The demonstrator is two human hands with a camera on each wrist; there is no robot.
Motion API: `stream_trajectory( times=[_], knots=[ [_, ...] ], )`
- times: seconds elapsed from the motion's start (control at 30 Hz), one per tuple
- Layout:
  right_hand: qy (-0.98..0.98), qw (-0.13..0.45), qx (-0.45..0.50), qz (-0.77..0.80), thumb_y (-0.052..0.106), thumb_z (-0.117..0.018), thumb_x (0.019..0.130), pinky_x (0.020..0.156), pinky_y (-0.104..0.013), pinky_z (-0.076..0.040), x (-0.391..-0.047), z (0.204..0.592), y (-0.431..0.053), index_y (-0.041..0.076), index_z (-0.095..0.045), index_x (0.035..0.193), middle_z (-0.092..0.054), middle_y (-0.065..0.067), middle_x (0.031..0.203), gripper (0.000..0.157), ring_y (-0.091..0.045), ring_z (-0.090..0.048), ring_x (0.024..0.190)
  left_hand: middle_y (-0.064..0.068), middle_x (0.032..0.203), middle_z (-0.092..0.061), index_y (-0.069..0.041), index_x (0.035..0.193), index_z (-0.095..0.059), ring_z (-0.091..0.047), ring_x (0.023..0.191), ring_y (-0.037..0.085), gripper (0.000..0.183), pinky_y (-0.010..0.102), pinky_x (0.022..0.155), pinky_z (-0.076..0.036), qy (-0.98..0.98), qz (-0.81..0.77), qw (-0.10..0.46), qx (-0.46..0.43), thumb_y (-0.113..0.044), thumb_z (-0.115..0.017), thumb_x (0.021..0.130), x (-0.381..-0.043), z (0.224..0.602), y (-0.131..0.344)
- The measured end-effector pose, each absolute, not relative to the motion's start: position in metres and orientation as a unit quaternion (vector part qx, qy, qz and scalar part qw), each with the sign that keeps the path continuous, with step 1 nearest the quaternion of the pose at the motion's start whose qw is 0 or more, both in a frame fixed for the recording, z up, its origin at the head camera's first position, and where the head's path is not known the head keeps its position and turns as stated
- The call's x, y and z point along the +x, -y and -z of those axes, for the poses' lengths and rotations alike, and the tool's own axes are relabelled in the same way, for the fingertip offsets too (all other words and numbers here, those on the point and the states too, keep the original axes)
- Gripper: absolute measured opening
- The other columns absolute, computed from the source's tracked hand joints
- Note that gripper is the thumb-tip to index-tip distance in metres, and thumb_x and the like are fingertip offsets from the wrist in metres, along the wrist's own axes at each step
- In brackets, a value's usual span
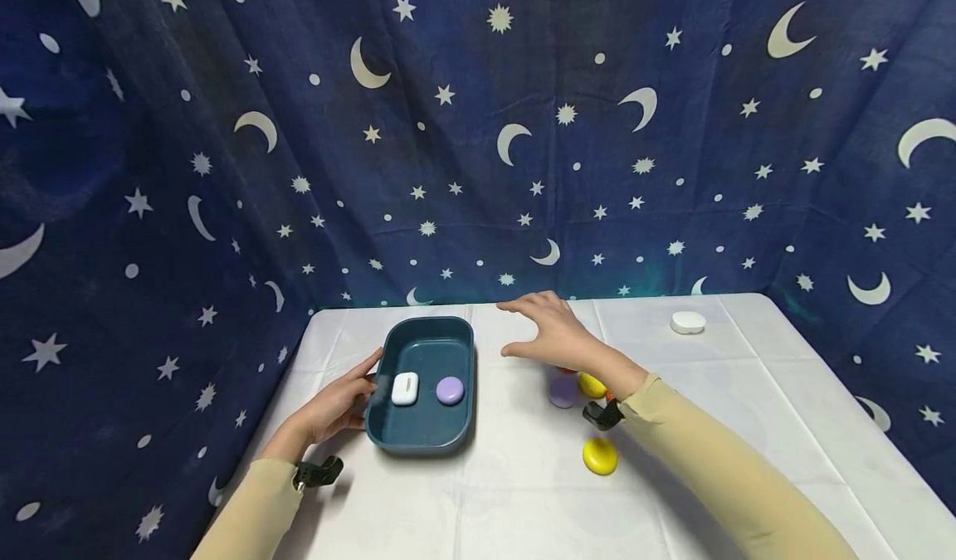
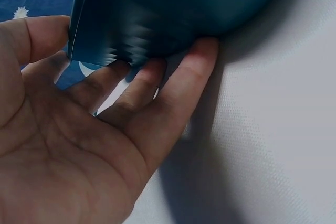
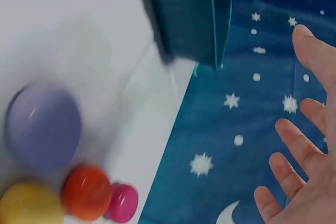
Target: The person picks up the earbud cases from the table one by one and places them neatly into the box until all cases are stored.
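A dark teal rectangular bin [image 1: 421, 448] stands on the left part of the table. Inside it lie a white rounded case [image 1: 405, 388] and a purple round piece [image 1: 451, 390]. My left hand [image 1: 336, 402] touches the bin's left side from outside, its fingertips against the wall and the thumb at the rim in the left wrist view. To the right of the bin, my right hand [image 1: 553, 332] hovers with fingers spread and nothing in them. Below it sit another purple piece [image 3: 44, 127], a yellow piece [image 3: 30, 205], an orange one [image 3: 87, 192] and a pink one [image 3: 123, 203], partly covered in the head view.
Nearer the front lies a separate yellow round piece [image 1: 600, 455]. A white oval object [image 1: 688, 322] rests at the back right of the white-covered table [image 1: 523, 502]. A dark blue curtain [image 1: 463, 153] with moons and stars hangs behind and at both sides.
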State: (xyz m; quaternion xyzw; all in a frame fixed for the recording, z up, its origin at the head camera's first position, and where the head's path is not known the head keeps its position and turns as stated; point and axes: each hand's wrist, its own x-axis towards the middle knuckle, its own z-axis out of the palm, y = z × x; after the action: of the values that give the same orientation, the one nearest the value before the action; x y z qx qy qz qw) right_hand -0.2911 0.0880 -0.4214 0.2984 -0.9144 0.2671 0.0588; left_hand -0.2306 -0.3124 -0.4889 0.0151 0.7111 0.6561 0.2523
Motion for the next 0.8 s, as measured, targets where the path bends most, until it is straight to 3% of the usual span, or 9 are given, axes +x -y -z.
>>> stream_trajectory(
  times=[0.27,0.8],
  knots=[
    [0.928,0.031,0.24,-0.282,0.067,-0.067,0.065,0.097,-0.055,-0.026,-0.283,0.428,-0.135,0.042,-0.046,0.134,-0.046,0.005,0.132,0.076,-0.022,-0.03,0.123,0.017,0.135,-0.029,-0.044,0.146,-0.019,-0.046,0.101,0.03,0.065,0.049,0.071,-0.047,-0.717,-0.652,0.245,0.01,-0.012,-0.041,0.094,-0.23,0.488,0.311],
    [0.945,0.011,0.195,-0.261,0.065,-0.068,0.066,0.096,-0.055,-0.027,-0.265,0.457,-0.197,0.035,-0.049,0.133,-0.048,0.001,0.13,0.076,-0.024,-0.032,0.12,0.017,0.135,-0.03,-0.043,0.146,-0.02,-0.044,0.105,0.032,0.064,0.048,0.072,-0.047,-0.716,-0.656,0.24,0.008,-0.013,-0.042,0.094,-0.23,0.489,0.312]
  ],
)
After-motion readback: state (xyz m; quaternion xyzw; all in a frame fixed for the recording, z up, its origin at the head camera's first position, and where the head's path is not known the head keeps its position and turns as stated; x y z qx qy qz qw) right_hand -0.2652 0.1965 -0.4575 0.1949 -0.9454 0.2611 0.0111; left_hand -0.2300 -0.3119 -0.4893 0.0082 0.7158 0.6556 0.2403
